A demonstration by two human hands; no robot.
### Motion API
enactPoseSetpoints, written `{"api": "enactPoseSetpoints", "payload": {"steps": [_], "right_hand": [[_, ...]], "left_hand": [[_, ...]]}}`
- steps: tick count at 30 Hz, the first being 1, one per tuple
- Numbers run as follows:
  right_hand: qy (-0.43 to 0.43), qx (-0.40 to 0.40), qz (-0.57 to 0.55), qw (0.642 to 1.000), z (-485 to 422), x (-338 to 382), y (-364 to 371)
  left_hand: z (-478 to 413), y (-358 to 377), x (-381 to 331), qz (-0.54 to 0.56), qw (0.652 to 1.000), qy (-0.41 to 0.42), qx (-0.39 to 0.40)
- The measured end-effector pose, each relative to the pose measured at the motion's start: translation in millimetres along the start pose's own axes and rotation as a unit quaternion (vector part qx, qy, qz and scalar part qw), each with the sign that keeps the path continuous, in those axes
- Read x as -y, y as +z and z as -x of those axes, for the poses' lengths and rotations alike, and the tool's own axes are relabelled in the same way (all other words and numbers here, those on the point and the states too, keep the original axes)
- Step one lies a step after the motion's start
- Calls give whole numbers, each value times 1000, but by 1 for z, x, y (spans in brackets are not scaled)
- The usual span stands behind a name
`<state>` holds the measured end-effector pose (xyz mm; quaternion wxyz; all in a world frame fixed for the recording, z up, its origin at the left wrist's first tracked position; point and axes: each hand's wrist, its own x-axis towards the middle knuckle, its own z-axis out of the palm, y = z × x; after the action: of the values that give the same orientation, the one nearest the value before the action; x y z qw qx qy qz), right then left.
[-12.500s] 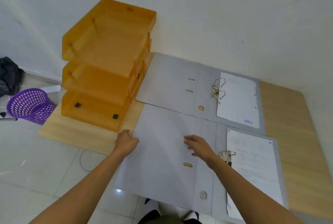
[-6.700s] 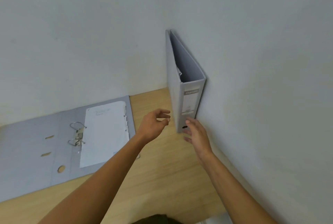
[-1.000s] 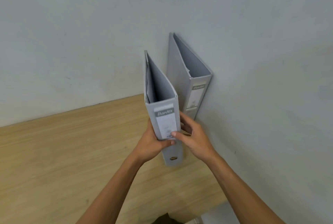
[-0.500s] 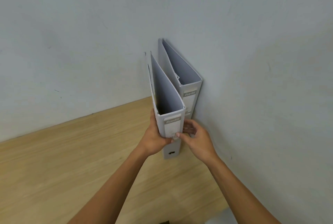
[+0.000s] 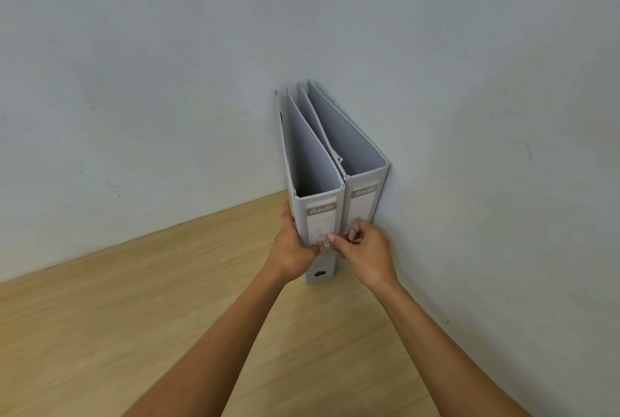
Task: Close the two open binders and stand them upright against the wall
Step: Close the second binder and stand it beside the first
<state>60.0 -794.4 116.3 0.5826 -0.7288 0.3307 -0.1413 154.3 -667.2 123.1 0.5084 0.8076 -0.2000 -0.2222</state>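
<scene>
At corner of wooden desk [image 5: 141, 309], two grey binders upright, side by side, spines facing out. Right binder [image 5: 364, 195] flat against right wall [image 5: 486, 148], far end near back wall. Left binder [image 5: 318, 212] pressed against it, no gap visible between them. Desk surface wide open to left and front. Left hand [image 5: 292, 248] wrapped around left binder's left side and spine, thumb on spine. Right hand [image 5: 364, 247] half-curled, fingertips [image 5: 332, 237] touching both spines, clasping nothing.
</scene>
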Motion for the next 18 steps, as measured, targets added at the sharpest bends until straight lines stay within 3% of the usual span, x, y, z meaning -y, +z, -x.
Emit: {"api": "enactPoseSetpoints", "payload": {"steps": [11,18], "right_hand": [[16,-38,-6,999,-1,7,7],[25,-15,0,1000,-5,5,9]], "left_hand": [[-10,-3,6,-12,1000,24,-8],[-1,-4,4,-1,1000,10,-3]]}}
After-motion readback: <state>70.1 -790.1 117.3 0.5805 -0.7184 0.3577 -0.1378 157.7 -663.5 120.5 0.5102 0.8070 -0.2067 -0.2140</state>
